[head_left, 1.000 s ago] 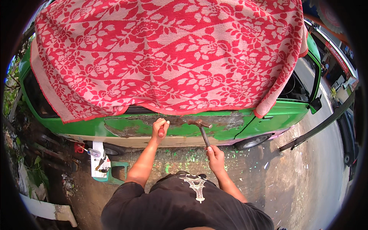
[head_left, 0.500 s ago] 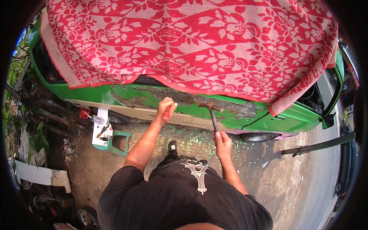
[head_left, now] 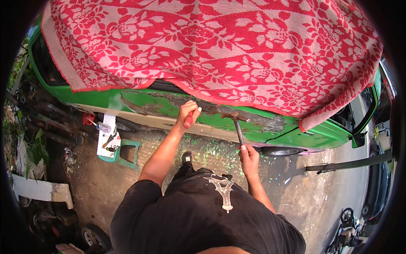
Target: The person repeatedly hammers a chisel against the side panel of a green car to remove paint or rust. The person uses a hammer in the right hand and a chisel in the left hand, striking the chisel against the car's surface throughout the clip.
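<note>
A green car stands in front of me, most of it under a red and white floral blanket. Along its side runs a band of scraped, rusty bare metal. My left hand grips a red-handled tool whose tip is pressed against that band. My right hand holds a hammer by the handle, its rusty head raised near the panel just right of the left hand.
A small green stool stands on the dirt ground to my left, beside a white board with small items on it. Green paint flakes litter the ground. A white slab, plants and junk lie far left. A dark pole lies at right.
The view has shifted, so the car sits tilted and lower in the picture. Both hands keep their grips; the hammer head stays close to the scraped panel.
</note>
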A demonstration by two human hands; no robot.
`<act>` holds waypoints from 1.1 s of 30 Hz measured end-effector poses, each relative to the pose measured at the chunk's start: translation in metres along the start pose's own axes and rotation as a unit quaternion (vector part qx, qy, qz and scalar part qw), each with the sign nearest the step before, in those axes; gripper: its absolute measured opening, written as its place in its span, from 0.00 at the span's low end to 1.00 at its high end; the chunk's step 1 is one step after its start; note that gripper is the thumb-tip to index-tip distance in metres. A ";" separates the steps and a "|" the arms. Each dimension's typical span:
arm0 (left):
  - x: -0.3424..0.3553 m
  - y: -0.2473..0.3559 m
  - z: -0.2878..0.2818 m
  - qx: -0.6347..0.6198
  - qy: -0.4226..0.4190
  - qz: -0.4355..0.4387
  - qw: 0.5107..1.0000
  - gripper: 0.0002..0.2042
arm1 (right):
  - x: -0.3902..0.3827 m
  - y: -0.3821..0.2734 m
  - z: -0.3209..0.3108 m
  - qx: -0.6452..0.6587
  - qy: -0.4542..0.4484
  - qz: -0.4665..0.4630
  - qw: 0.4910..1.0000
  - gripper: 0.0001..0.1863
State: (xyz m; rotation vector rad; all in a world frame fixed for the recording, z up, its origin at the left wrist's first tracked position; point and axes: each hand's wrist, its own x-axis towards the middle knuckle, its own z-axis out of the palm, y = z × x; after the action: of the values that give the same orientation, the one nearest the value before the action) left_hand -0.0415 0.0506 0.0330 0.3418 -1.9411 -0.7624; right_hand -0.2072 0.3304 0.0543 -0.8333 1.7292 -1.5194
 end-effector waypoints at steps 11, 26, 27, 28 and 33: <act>0.006 0.002 -0.003 -0.013 0.002 0.004 1.000 0.13 | 0.006 -0.004 -0.001 -0.013 0.005 -0.003 1.000 0.14; -0.005 -0.005 -0.008 -0.036 -0.016 0.018 0.999 0.13 | 0.012 0.001 -0.002 -0.023 0.023 -0.052 0.998 0.14; -0.002 -0.004 -0.009 -0.036 -0.017 0.016 0.999 0.13 | 0.013 0.001 -0.002 -0.026 0.024 -0.052 0.998 0.14; 0.000 -0.004 -0.009 -0.036 -0.017 0.014 0.999 0.13 | 0.013 0.000 -0.002 -0.029 0.025 -0.053 0.998 0.14; -0.001 -0.010 -0.011 -0.040 -0.012 0.014 0.999 0.13 | 0.014 0.000 -0.003 -0.021 0.016 -0.004 1.000 0.15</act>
State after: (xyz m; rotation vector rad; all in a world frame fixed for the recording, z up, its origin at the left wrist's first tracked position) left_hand -0.0322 0.0396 0.0290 0.2564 -1.9273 -0.8273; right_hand -0.2175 0.3205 0.0539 -0.8416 1.7897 -1.5128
